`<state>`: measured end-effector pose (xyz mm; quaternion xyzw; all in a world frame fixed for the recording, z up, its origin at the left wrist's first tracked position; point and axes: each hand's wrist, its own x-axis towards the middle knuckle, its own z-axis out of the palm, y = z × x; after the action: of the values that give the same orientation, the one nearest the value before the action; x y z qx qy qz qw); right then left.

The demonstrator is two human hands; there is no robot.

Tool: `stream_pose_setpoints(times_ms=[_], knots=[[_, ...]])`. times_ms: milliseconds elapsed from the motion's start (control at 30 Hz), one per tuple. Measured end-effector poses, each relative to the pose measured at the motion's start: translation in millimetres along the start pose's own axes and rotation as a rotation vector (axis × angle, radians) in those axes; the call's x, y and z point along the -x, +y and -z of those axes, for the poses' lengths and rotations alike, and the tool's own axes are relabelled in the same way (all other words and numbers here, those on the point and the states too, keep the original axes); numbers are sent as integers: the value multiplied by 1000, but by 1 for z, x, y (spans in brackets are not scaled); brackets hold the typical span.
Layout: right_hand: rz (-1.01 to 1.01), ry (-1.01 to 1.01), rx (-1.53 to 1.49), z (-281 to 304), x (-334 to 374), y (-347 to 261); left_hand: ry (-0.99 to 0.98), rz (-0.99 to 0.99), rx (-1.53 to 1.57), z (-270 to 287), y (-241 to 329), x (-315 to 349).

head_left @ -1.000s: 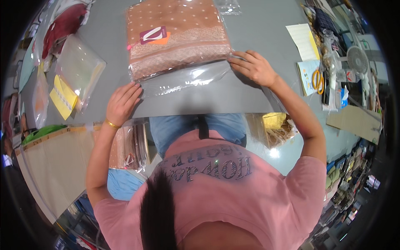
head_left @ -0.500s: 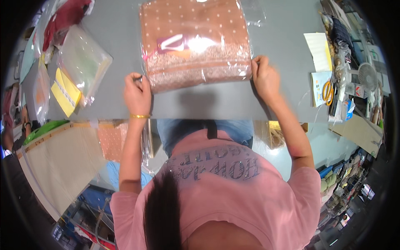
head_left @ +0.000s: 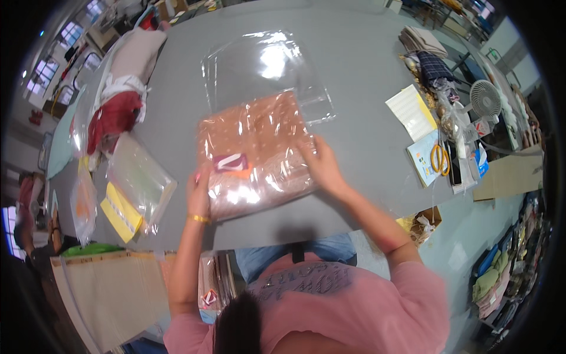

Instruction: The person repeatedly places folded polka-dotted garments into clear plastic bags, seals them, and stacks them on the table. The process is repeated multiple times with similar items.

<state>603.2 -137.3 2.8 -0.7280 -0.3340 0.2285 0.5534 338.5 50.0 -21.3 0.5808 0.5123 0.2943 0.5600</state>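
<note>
A folded brown cloth [head_left: 259,127] with pale dots and a paler patterned band lies on the grey table inside a clear plastic bag [head_left: 247,56]. The bag's unfilled end spreads flat beyond the cloth. A purple label [head_left: 230,163] with a white mark shows near the cloth's left side. My left hand [head_left: 198,192] grips the near left edge of the bagged cloth, its fingertips partly hidden. On the opposite side, my right hand [head_left: 321,166] holds the right edge, with the thumb over the top and the other fingers along the side.
Left on the table are clear bags [head_left: 138,177], a yellow card [head_left: 121,212] and a dark red cloth [head_left: 115,121]. To the right lie orange-handled scissors [head_left: 439,159], papers [head_left: 411,109], folded fabrics [head_left: 423,41] and a small fan [head_left: 486,97]. A board [head_left: 112,295] stands below the table edge.
The view has tilted so more of the far table shows. The bagged cloth is turned slightly, its right side farther away. My right hand has shifted up along the right edge.
</note>
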Motion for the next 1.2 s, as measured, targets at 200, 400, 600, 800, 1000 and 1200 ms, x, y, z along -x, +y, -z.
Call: stream_pose_setpoints(times_ms=[200,400,600,800,1000,1200], knots=[[289,160,-261,60,-43,-40,-45,-399,-24,-45,113,17],[183,486,140,232,-225,16,-126,-626,-95,-275,193,-129],[179,434,288,377,-329,176,-323,-315,-116,-459,163,-195],[-76,500,848,429,-358,247,-557,-743,-370,-363,133,-155],[468,297,1030,322,-276,109,237,-926,-537,-13,83,-11],[528,-625,439,33,-27,-30,1006,-204,-1044,268,-62,222]])
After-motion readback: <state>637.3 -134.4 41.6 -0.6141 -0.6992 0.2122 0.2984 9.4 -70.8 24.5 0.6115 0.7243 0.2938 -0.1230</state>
